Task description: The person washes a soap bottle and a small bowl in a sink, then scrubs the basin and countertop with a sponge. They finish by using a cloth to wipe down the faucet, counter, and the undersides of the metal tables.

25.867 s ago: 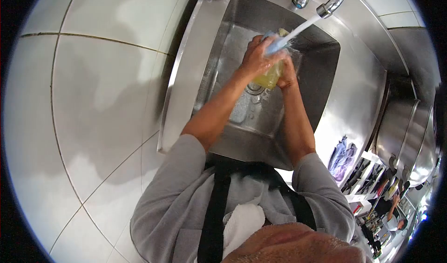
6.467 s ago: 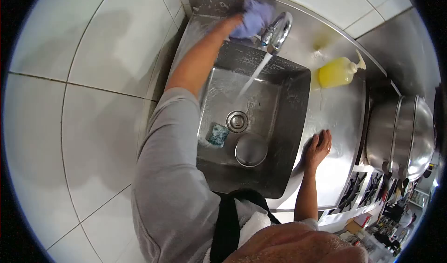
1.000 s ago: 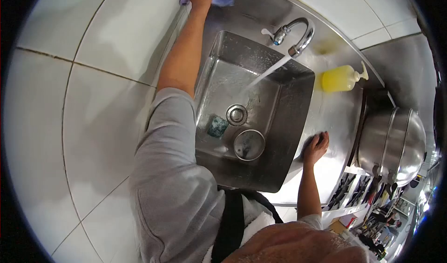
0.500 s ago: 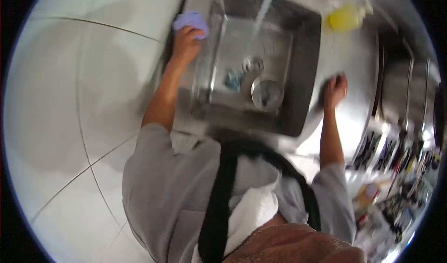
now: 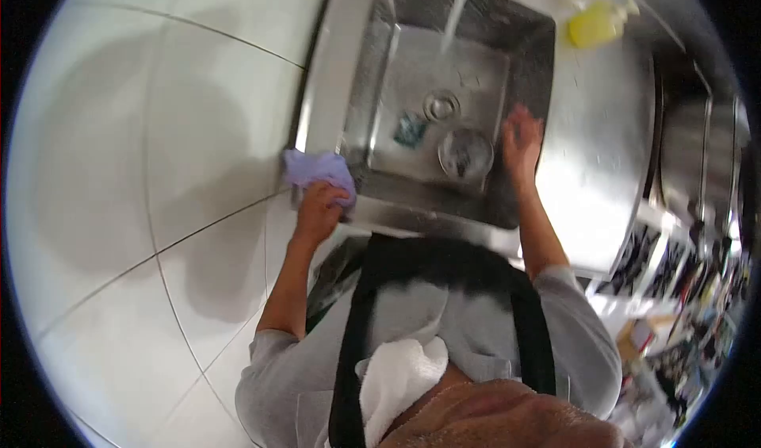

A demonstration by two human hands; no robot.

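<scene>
My left hand [image 5: 319, 213] is closed on a purple cloth [image 5: 317, 167], pressed at the near left corner of the steel sink's rim [image 5: 323, 115]. My right hand [image 5: 521, 145] is over the sink's right side wall, slightly blurred, fingers apart, with nothing visible in it. On the sink floor, just left of that hand, sits a round metal container [image 5: 465, 153]. A dark green scrap, perhaps a scouring pad [image 5: 410, 129], lies beside it near the round drain [image 5: 441, 105].
Water [image 5: 458, 13] runs into the sink from the far side. A yellow bottle [image 5: 593, 24] stands on the far right of the steel counter [image 5: 596, 123]. White tiles [image 5: 214, 131] border the sink's left side. Cluttered shelves [image 5: 674, 305] are at lower right.
My left hand has drawn the purple cloth along the left rim toward my body. My right hand has moved left from the counter to over the sink's right side.
</scene>
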